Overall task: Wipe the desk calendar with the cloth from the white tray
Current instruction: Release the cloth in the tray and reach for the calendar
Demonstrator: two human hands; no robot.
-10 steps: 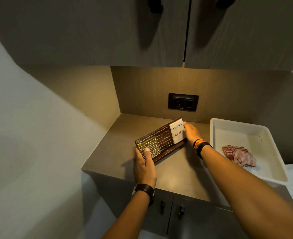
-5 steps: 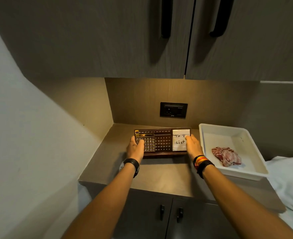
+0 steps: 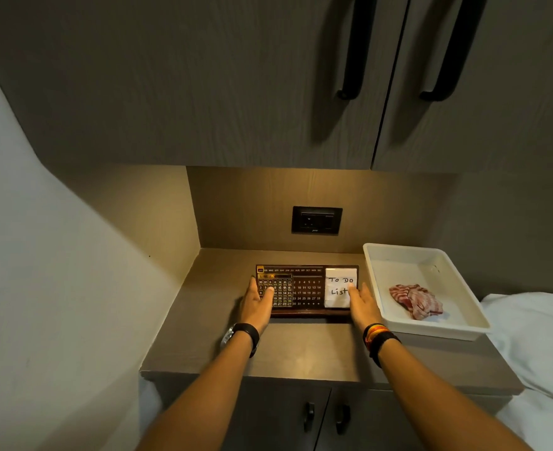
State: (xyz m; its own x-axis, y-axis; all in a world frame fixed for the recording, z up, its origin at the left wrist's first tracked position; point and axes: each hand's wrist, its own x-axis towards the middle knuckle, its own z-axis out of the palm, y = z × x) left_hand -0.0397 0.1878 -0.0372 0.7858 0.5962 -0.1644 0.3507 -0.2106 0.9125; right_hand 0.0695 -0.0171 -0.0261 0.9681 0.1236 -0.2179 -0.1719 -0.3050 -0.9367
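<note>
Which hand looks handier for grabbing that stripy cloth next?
Probably the right hand. It rests on the dark wooden desk calendar's right end, beside the white plastic tray holding the red-and-white striped cloth. The left hand would have to cross over.

A black wall socket [image 3: 316, 220] sits in the lit back panel above the brown table [image 3: 223, 349]. Two upper cabinet doors carry long black handles [image 3: 353, 50]. White bedding [image 3: 538, 346] lies at the right.
</note>
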